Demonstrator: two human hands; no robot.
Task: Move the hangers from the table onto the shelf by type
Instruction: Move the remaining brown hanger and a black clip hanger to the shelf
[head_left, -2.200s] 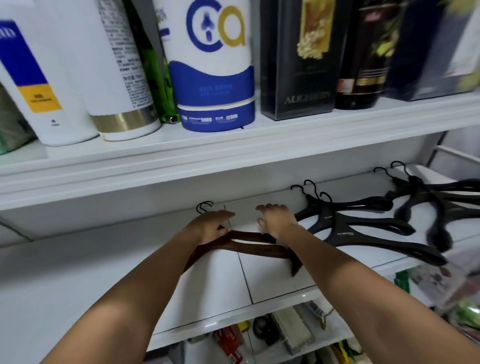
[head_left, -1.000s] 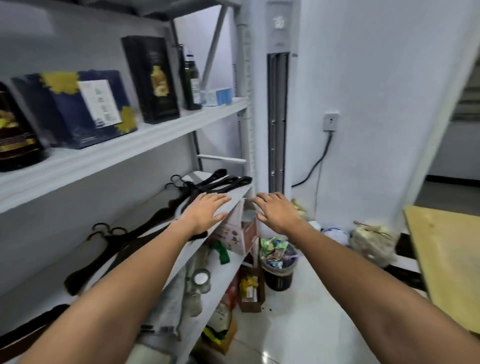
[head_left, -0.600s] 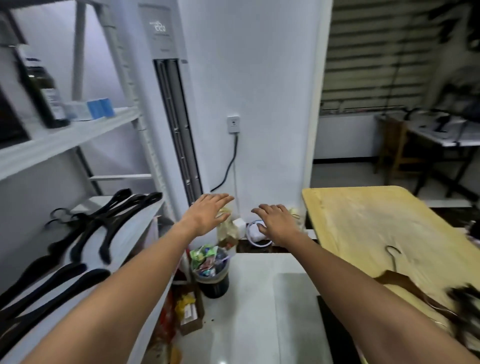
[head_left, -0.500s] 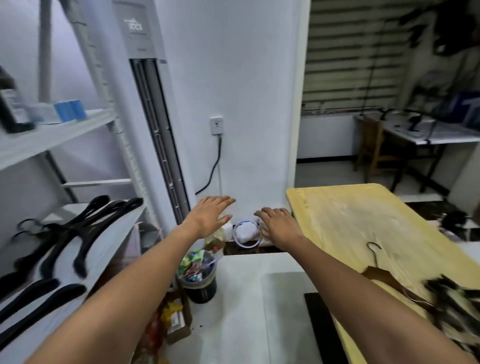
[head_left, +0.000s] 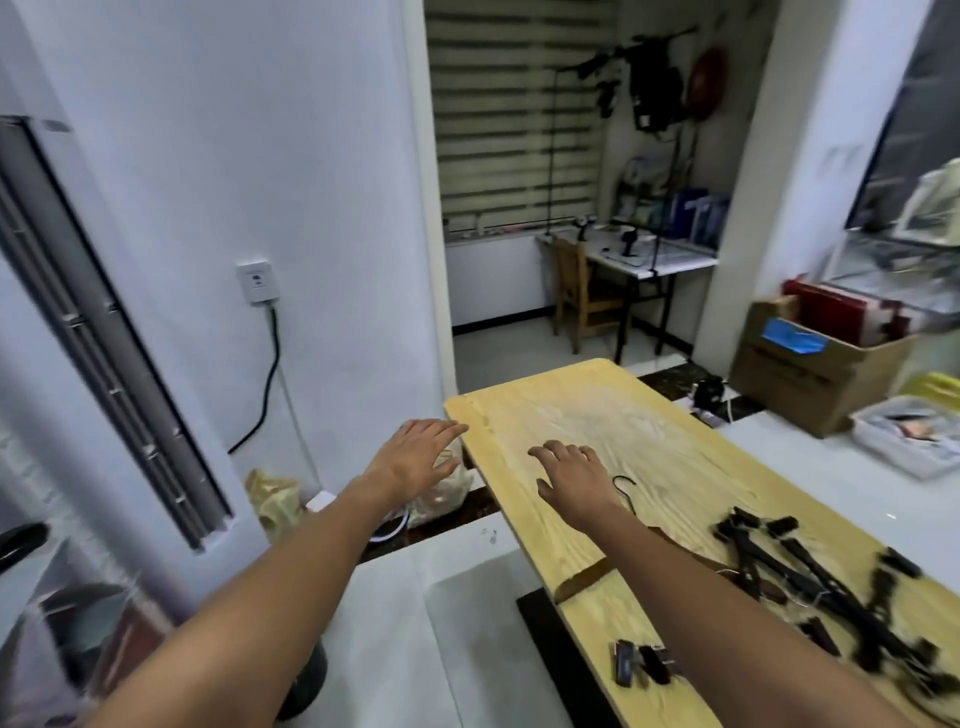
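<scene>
Hangers (head_left: 831, 587), black clip ones, lie heaped on our table (head_left: 649, 431) right of our right arm. Ahead, our right hand (head_left: 574, 475) hovers spread and empty above the wood; our left hand (head_left: 415, 460), fingers splayed, hangs just off the table's edge.

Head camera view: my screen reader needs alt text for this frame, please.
Both bare hands, left hand and right hand, reach forward empty and open toward a light wooden table. On it lie a brown wooden hanger, partly hidden by the right forearm, and a pile of black clip hangers.
</scene>
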